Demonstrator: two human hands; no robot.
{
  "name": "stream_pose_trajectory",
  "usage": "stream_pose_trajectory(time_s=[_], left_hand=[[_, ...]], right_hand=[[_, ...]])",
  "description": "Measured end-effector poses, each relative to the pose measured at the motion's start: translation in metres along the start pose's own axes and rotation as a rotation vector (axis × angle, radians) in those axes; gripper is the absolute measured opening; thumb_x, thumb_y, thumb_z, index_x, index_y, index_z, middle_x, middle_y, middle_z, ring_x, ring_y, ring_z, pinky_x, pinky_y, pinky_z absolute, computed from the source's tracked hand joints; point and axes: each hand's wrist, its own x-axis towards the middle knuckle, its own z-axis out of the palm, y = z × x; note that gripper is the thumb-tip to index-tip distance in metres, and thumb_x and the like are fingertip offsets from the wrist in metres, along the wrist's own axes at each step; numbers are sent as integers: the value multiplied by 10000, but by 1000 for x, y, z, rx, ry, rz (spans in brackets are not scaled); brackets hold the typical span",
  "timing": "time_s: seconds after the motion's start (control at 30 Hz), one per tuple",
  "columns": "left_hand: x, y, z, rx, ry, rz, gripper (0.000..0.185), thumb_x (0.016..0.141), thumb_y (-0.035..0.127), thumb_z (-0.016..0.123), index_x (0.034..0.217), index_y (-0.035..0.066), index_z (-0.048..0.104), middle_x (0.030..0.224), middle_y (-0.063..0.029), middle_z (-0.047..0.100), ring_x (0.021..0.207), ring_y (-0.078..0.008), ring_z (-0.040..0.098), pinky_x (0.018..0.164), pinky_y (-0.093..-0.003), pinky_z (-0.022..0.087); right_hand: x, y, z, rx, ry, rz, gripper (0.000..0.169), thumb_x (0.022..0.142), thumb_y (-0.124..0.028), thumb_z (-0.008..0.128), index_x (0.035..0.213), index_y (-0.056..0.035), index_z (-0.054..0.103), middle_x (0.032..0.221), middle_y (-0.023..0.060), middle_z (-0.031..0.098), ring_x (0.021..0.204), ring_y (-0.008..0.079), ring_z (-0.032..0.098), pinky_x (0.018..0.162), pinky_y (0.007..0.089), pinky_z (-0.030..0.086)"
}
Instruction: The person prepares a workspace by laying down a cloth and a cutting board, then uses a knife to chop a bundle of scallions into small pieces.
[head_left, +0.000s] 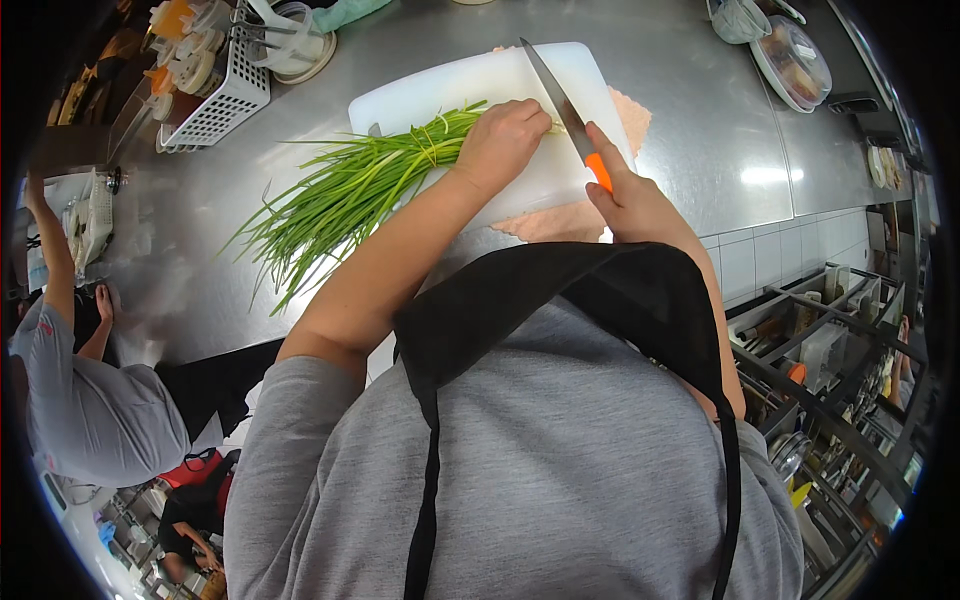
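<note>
A bunch of long thin green stalks, chives or scallions (360, 180), lies across a white plastic cutting board (405, 112), its leafy tips hanging past the left edge. A yellow band circles the bunch. My left hand (504, 139) presses down around the pale end, fingers curled, hiding part of the stalks. In my right hand (637, 199) is a kitchen knife (561, 99) with an orange handle, index finger laid along the blade. The blade points to the far side of the board, just right of the pale ends.
Beneath the board, brownish paper or cloth (555, 221) sticks out on the steel counter (705, 97). A white perforated basket (225, 105) with squeeze bottles stands far left, beside a clear container (289, 41). A lidded plastic container (791, 64) sits far right. Another person (97, 412) stands left.
</note>
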Motion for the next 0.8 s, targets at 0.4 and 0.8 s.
stream_pose_trajectory(time_s=[0.4, 0.8], left_hand=[[0, -2, 1, -22, 24, 26, 74, 739, 71, 627, 782, 51, 571, 778, -71, 560, 753, -262, 581, 672, -375, 481], [-2, -2, 1, -31, 29, 7, 107, 727, 68, 637, 794, 57, 554, 799, -70, 550, 741, -267, 581, 659, -384, 480]], right_hand=[[2, 8, 16, 87, 56, -56, 643, 895, -141, 483, 1451, -165, 162, 819, 284, 616, 809, 421, 612, 748, 476, 455], [5, 1, 27, 128, 15, 27, 641, 900, -125, 476, 1453, -147, 153, 1028, 320, 580, 985, 433, 573, 872, 431, 424]])
